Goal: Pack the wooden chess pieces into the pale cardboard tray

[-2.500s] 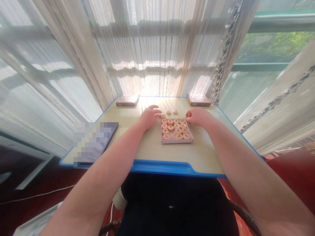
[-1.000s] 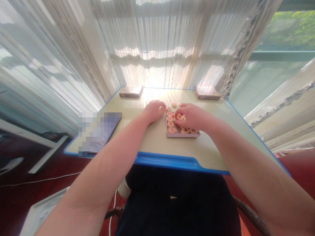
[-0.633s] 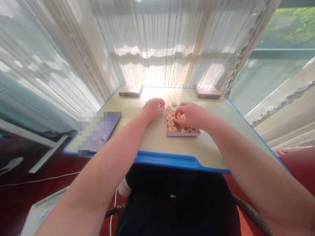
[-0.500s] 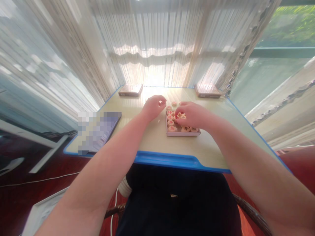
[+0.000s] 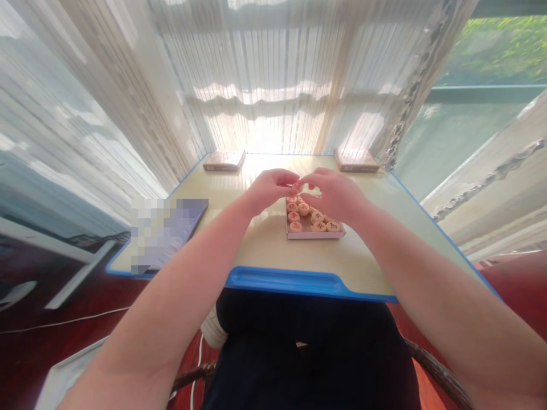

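Observation:
A shallow box (image 5: 315,234) on the table holds several round wooden pieces with red or black characters, with bare floor showing in its middle. Over its far left corner, a red-marked piece (image 5: 297,187) is pinched between the fingertips of my left hand (image 5: 273,189). My right hand (image 5: 331,193) meets it from the other side, thumb and forefinger apart, fingertips by the same piece; whether it grips the piece is unclear. A red-marked piece (image 5: 296,226) lies in the near left corner of the box, a black-marked one (image 5: 333,226) in the near right corner.
Closed flat boxes lie at the far left corner (image 5: 224,160) and far right (image 5: 356,160) of the table. A partly blurred dark flat object (image 5: 188,219) rests at the left. A blue tray edge (image 5: 286,280) runs along the front.
My left hand has moved right and my right hand has lifted away from the box pieces, so that they meet above its far left corner with a red-marked piece between them.

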`<state>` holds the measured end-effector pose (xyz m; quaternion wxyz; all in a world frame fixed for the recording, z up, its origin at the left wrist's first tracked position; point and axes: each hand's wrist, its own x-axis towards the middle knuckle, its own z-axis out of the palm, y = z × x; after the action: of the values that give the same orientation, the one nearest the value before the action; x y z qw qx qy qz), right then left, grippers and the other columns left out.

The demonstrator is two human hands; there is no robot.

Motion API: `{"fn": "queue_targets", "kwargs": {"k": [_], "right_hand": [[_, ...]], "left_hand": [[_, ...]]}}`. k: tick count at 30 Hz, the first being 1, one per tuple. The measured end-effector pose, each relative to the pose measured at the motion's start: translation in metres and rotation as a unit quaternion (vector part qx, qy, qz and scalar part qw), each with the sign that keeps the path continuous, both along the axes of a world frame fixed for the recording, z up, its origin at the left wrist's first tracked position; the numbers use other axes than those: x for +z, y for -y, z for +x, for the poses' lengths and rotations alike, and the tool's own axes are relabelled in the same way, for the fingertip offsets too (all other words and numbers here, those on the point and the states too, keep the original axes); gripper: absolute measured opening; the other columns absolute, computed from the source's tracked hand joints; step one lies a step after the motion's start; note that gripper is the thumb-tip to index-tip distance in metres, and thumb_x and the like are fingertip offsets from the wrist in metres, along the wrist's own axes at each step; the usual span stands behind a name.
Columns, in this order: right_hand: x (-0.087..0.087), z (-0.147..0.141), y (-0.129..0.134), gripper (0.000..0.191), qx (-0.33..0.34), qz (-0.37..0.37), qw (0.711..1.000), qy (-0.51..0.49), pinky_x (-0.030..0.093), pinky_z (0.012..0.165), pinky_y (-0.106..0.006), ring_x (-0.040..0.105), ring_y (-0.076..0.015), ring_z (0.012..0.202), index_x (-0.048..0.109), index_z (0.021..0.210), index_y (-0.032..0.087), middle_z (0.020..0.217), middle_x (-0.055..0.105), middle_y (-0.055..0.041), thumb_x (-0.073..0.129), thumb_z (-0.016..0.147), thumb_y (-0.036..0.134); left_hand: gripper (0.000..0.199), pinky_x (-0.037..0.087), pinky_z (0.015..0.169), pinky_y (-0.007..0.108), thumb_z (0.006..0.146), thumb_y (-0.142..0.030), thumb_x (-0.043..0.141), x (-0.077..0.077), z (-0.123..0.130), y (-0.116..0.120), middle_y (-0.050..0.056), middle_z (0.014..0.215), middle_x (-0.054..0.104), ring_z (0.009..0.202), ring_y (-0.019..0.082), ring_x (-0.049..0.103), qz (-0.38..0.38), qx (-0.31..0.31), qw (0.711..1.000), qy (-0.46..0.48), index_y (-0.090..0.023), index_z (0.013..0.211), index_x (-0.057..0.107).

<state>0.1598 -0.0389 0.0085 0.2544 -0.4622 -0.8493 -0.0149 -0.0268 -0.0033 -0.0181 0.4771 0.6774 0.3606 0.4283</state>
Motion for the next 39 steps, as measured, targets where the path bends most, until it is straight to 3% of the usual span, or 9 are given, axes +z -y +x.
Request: {"fn": "queue_targets", "kwargs": {"k": [9,15,19,29,36,39], "right_hand": [[-0.001,-0.003,0.002,0.02,-0.018,0.016,0.998,-0.053,0.036,0.06,-0.026,0.054,-0.0148,0.071,0.07,0.089,0.022,0.083,0.064,-0.0033,0.054,0.083,0.034],[0.0,-0.003,0.003,0.023,-0.031,0.018,0.998,-0.055,0.039,0.066,-0.028,0.056,-0.0158,0.072,0.071,0.09,0.021,0.082,0.066,-0.0036,0.051,0.083,0.03],[0.004,-0.004,0.006,0.025,-0.029,-0.004,0.998,-0.06,0.039,0.064,-0.028,0.057,-0.0165,0.074,0.072,0.093,0.022,0.085,0.068,-0.0038,0.054,0.082,0.036],[0.005,-0.004,0.004,0.028,-0.033,-0.006,0.998,-0.052,0.041,0.067,-0.029,0.059,-0.0176,0.071,0.073,0.087,0.019,0.078,0.069,-0.0049,0.055,0.081,0.04],[0.009,-0.006,0.008,0.022,-0.032,-0.024,0.997,-0.064,0.04,0.065,-0.028,0.059,-0.0172,0.072,0.072,0.083,0.019,0.08,0.069,-0.0044,0.057,0.078,0.034],[0.015,-0.003,0.012,0.023,-0.035,-0.046,0.997,-0.051,0.039,0.061,-0.028,0.058,-0.0167,0.071,0.071,0.09,0.02,0.084,0.07,-0.0034,0.06,0.074,0.033]], "left_hand": [[0.038,0.05,0.081,0.039,0.061,-0.014,0.077,0.007,-0.001,0.004,0.01,0.095,0.07,0.088,0.02,0.065,-0.023,-0.005,0.999,0.027,-0.012,0.097,0.066],[0.028,0.05,0.081,0.036,0.062,-0.02,0.078,0.005,-0.001,0.004,0.007,0.09,0.07,0.084,0.018,0.065,-0.004,0.014,1.0,0.013,-0.014,0.088,0.067],[0.025,0.05,0.08,0.035,0.064,-0.021,0.077,0.005,-0.002,0.004,0.006,0.087,0.07,0.084,0.017,0.064,0.004,0.021,1.0,-0.004,-0.015,0.086,0.067],[0.055,0.051,0.079,0.041,0.059,-0.022,0.082,0.006,-0.005,0.003,0.012,0.094,0.072,0.08,0.02,0.068,-0.065,-0.013,0.996,0.053,-0.015,0.109,0.061],[0.047,0.052,0.076,0.038,0.06,-0.018,0.08,0.007,-0.004,0.005,0.011,0.094,0.072,0.08,0.02,0.068,-0.071,-0.03,0.996,0.044,-0.014,0.104,0.062],[0.042,0.053,0.078,0.039,0.063,-0.015,0.075,0.009,-0.003,0.006,0.01,0.095,0.071,0.081,0.02,0.068,-0.085,-0.026,0.995,0.044,-0.014,0.103,0.062]]}}
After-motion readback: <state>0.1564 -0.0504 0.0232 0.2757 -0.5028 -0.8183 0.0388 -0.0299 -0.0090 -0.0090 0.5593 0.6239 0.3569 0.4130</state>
